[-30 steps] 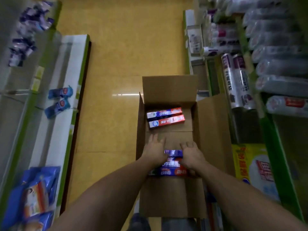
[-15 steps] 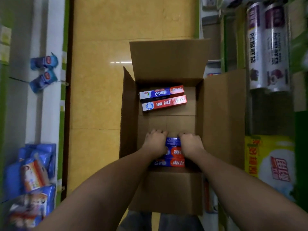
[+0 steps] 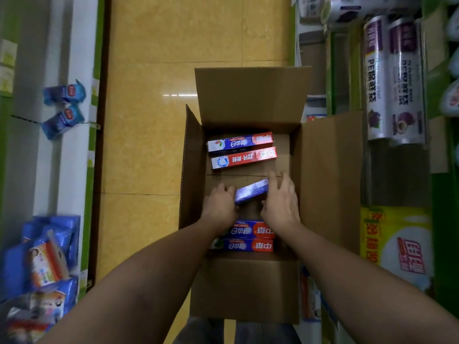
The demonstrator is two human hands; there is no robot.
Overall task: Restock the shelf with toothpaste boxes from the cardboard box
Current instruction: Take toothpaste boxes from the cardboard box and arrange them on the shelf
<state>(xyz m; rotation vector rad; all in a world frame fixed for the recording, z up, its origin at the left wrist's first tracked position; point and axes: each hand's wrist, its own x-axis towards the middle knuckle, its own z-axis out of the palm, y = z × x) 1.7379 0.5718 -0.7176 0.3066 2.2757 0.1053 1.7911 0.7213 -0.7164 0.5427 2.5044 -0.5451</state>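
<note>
An open cardboard box (image 3: 327,175) stands on the aisle floor below me. Inside it, my left hand (image 3: 219,206) and my right hand (image 3: 282,201) hold a blue toothpaste box (image 3: 251,191) between them, one at each end, tilted and raised above the others. Two blue-and-red toothpaste boxes (image 3: 252,237) lie beneath my wrists at the near end. At the far end lie a blue-and-red box (image 3: 239,143) and a red one (image 3: 244,158). My hands hide the ends of the held box.
White shelves with green edges (image 3: 74,120) run along the left, carrying blue packets (image 3: 63,108) and blue pouches (image 3: 42,259). On the right stand shelves with cling-film rolls (image 3: 395,80) and a yellow-green package (image 3: 397,244). Yellow tiled floor (image 3: 154,145) lies between.
Both hands, which lay curled over the near stack, have lifted one blue toothpaste box off it and tilted it. The view has shifted slightly.
</note>
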